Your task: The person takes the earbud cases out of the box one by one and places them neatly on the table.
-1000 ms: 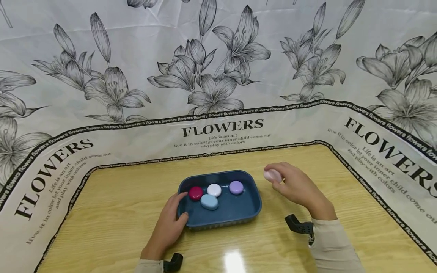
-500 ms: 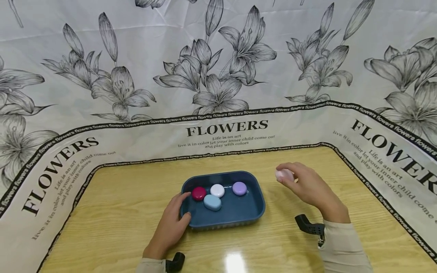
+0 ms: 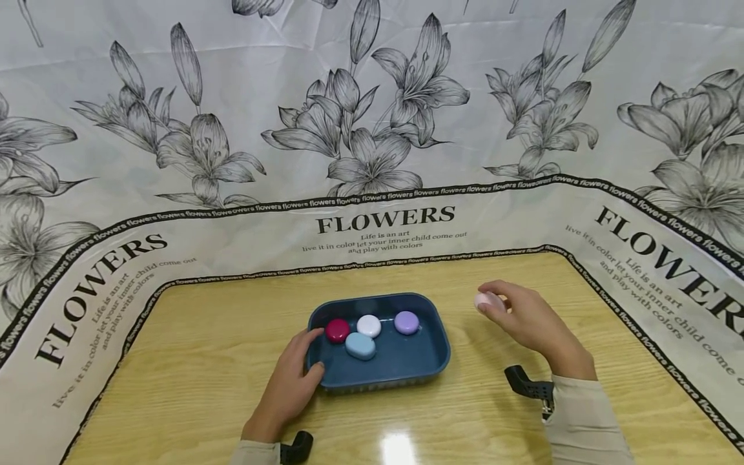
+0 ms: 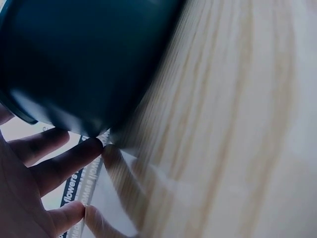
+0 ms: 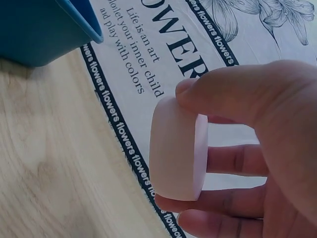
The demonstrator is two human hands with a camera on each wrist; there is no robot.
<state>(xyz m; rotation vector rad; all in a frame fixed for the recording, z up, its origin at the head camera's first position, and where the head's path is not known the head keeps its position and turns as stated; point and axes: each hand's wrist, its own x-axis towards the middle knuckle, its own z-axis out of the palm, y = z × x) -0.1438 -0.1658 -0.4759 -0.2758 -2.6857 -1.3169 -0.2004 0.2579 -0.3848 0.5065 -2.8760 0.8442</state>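
Observation:
My left hand (image 3: 289,381) holds the left end of a dark blue tray (image 3: 401,371), thumb and a finger at its rim; in the left wrist view, several fingers (image 4: 64,171) lie against its outer wall. Inside the tray sit a glossy dark red round piece (image 3: 337,330), a white one (image 3: 369,326), a light blue oval one (image 3: 360,346) and a purple one (image 3: 407,322). Right of the tray, my right hand (image 3: 526,320) pinches a pale pink rounded piece (image 5: 173,148) like a bar of soap, thumb on one edge, fingers on the opposite edge.
The tray stands on a light wood-grain table (image 3: 203,361). A white cloth (image 3: 383,239) printed with flowers and lettering rises behind and along both sides. Black wrist mounts (image 3: 526,382) sit by both sleeves.
My right hand has moved right, farther from the tray, with the pale pink piece still in its grip. The view has shifted slightly. My left hand stays on the tray.

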